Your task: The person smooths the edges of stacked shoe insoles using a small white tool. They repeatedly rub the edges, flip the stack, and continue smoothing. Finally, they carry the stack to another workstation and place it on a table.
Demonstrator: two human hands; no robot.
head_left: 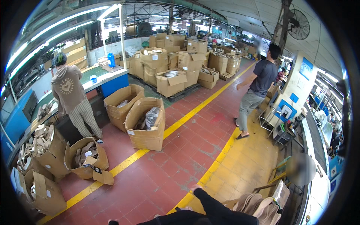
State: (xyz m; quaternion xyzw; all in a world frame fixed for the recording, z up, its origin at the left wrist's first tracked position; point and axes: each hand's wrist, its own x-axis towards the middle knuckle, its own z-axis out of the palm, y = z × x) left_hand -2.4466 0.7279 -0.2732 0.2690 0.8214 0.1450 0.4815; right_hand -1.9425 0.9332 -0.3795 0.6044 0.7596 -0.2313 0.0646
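My right hand (195, 186) reaches out from a dark sleeve at the lower middle, over the yellow floor line. It is small and blurred, so its fingers cannot be made out, and nothing shows in it. Just a sliver of what seems to be my left hand (113, 222) shows at the bottom edge, its fingers hidden. To the right of my right arm, beige shoe soles (258, 206) stand stacked on edge, close to my sleeve. A cardboard box (280, 193) is beside them.
A person (257, 84) walks on the right, by a pillar (296, 84). Another person (69, 93) stands at a lit bench at left. Open cartons (146, 137) with shoe parts line the red aisle. More stacked cartons (191, 62) are behind. A conveyor (317, 140) runs along the right.
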